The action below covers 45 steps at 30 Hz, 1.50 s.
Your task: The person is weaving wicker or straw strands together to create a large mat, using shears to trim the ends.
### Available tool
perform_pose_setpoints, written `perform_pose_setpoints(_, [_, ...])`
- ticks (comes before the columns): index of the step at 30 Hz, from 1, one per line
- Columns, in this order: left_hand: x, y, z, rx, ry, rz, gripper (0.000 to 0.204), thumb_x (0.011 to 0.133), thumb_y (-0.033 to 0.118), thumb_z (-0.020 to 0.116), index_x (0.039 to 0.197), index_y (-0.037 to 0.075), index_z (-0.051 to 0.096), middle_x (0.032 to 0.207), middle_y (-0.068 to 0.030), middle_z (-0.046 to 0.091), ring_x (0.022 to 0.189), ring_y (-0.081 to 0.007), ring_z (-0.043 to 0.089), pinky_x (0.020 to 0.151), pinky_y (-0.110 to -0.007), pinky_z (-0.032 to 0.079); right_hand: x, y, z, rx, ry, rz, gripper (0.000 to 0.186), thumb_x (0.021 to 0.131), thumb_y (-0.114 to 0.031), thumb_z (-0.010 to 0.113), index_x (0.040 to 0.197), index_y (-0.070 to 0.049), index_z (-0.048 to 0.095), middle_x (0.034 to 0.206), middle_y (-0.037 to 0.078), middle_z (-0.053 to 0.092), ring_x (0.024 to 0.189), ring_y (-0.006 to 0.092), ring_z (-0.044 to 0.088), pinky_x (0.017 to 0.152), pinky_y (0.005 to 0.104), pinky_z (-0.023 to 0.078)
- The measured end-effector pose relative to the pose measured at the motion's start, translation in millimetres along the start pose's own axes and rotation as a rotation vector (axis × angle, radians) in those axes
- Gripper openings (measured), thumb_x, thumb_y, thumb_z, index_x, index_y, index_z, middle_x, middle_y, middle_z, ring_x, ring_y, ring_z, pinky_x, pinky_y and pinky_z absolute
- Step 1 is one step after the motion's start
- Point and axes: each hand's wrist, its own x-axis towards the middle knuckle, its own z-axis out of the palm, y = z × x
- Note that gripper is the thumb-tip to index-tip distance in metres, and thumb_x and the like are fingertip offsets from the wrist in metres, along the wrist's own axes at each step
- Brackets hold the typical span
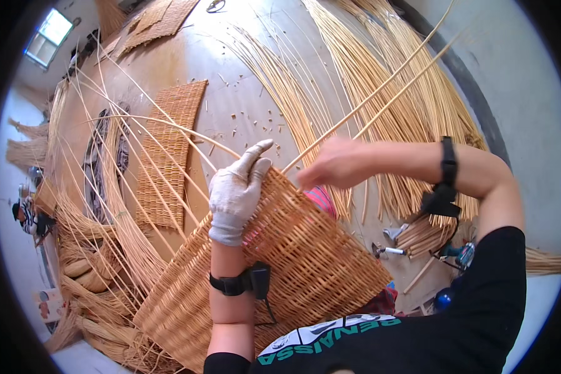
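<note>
A large woven wicker panel (pixel 318 249) lies tilted across my lap, one corner pointing away from me. My left hand (pixel 237 193), in a white glove, grips that far corner with its index finger stretched along the edge. Long loose rods fan out from the panel's left edge, and one thicker wicker rod (pixel 380 87) rises from near the corner to the upper right. Just right of the corner is my bare right hand (pixel 335 165), smeared by motion. Its fingers bend toward the panel's edge; what they hold, if anything, is unclear. A second rod emerges behind that hand.
Bundles of long rods (pixel 380 93) cover the floor at the far right. A finished-looking woven panel (pixel 165 156) lies ahead on the left, with cut rod scraps scattered beside it. Heaped wicker (pixel 100 299) stands at the left. A power drill (pixel 464 254) lies at the right.
</note>
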Motion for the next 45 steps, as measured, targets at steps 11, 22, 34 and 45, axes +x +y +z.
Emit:
perform_pose_setpoints(11, [1.4, -21.8, 9.4, -0.054, 0.191, 0.203, 0.038, 0.104, 0.027, 0.068, 0.141, 0.019, 0.067, 0.073, -0.0099, 0.064, 0.062, -0.0136, 0.055, 0.062, -0.033, 0.049, -37.4, 0.6, 30.5, -0.163, 1.055, -0.115, 0.01, 0.095, -0.02, 0.073, 0.103, -0.014, 0.071, 0.083, 0.005, 0.069, 0.073, 0.0213, 0.068, 0.068, 0.0367, 0.054])
perform_pose_setpoints(22, [7.5, -24.9, 19.1, 0.001, 0.161, 0.194, 0.045, 0.109, 0.032, 0.057, 0.15, 0.014, 0.058, 0.08, -0.013, 0.061, 0.069, -0.0187, 0.053, 0.07, -0.036, 0.049, -100.3, 140.2, 414.5, 0.447, 0.461, 1.373, 0.039, 0.091, -0.019, 0.065, 0.13, -0.018, 0.065, 0.104, 0.015, 0.075, 0.101, 0.0388, 0.07, 0.087, 0.0516, 0.056])
perform_pose_setpoints(34, [8.7, -2.8, 18.5, -0.067, 0.081, 0.037, 0.047, 0.11, 0.034, 0.056, 0.147, 0.006, 0.06, 0.092, -0.0089, 0.067, 0.086, -0.0143, 0.059, 0.082, -0.032, 0.05, -50.2, 199.3, 452.5, 0.395, 0.342, 1.773, 0.027, 0.088, -0.025, 0.07, 0.114, -0.017, 0.066, 0.106, 0.013, 0.077, 0.103, 0.0385, 0.072, 0.087, 0.0526, 0.056])
perform_pose_setpoints(45, [9.0, -9.3, 20.3, 0.035, 0.099, 0.16, 0.039, 0.108, 0.029, 0.06, 0.142, 0.011, 0.064, 0.084, -0.0125, 0.068, 0.073, -0.0179, 0.062, 0.072, -0.033, 0.052, -115.4, 145.7, 400.7, 1.181, 0.607, 1.012, 0.025, 0.1, -0.026, 0.069, 0.11, -0.004, 0.07, 0.093, 0.008, 0.077, 0.074, 0.0147, 0.069, 0.064, 0.0298, 0.054])
